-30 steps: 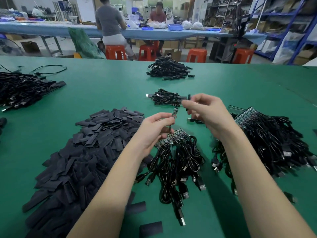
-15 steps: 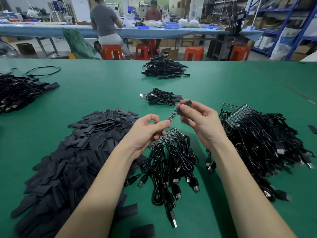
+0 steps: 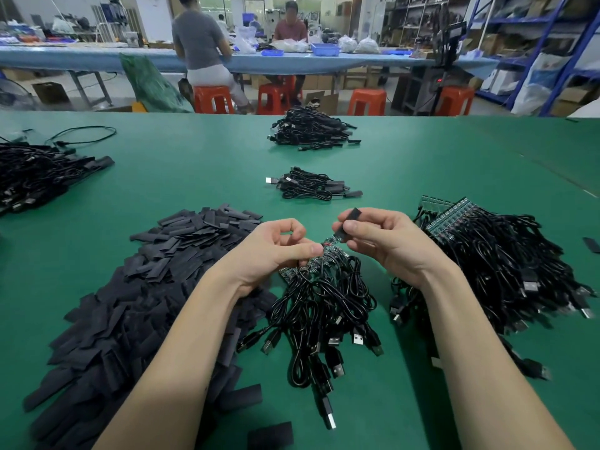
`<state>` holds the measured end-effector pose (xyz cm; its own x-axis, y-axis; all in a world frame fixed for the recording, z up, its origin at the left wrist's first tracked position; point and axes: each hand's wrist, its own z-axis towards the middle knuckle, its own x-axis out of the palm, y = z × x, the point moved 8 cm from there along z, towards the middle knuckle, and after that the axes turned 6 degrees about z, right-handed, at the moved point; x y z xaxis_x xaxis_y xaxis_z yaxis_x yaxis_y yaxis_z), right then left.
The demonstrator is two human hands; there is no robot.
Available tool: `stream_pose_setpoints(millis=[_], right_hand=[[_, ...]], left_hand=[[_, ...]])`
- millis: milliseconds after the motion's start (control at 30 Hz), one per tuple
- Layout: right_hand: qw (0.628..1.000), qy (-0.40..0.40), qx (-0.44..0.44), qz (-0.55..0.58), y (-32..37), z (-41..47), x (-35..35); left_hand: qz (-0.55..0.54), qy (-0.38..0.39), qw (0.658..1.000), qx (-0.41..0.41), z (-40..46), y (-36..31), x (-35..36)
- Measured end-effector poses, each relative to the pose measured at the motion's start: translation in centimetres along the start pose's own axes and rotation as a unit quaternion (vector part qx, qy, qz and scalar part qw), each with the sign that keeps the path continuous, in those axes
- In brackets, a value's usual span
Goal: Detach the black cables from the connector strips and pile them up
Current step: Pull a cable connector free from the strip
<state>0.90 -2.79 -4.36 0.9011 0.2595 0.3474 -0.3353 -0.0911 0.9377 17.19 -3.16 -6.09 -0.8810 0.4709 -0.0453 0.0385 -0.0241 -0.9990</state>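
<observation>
The connector strip (image 3: 311, 266) sits at the middle of the green table (image 3: 194, 177), its black cables (image 3: 321, 306) trailing toward the camera with their plugs fanned out on the cloth. The left hand (image 3: 276, 251) pinches the strip's far end between thumb and forefinger, its grip closed on the strip. The right hand (image 3: 386, 241), just right of that end, has its grip closed on a small black sleeve (image 3: 346, 222), held tilted above the strip's tip; whether sleeve and tip touch cannot be told. Left of the strip lies a broad heap of flat black sleeves (image 3: 136, 303). Right of it lies a bigger tangle of cables on more strips (image 3: 506, 264). Beyond the strip sits a small pile of loose cables (image 3: 311, 188), and farther off a larger pile (image 3: 308, 129). Far left of the strip lies another cable heap (image 3: 39, 173).
</observation>
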Motion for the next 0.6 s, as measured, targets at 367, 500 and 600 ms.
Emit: stream_pose_setpoints(millis=[367, 500, 600], right_hand=[[0.997, 0.072, -0.032, -0.021, 0.3, -0.2, 1.8], [0.998, 0.027, -0.044, 0.026, 0.1, 0.4, 1.4], [0.997, -0.037, -0.046, 0.046, 0.0, 0.8, 0.1]], left_hand=[[-0.006, 0.006, 1.000, 0.013, -0.3, -0.3, 0.0], [-0.011, -0.024, 0.999, 0.017, 0.0, -0.5, -0.2], [0.082, -0.079, 0.993, 0.042, 0.1, -0.9, -0.5]])
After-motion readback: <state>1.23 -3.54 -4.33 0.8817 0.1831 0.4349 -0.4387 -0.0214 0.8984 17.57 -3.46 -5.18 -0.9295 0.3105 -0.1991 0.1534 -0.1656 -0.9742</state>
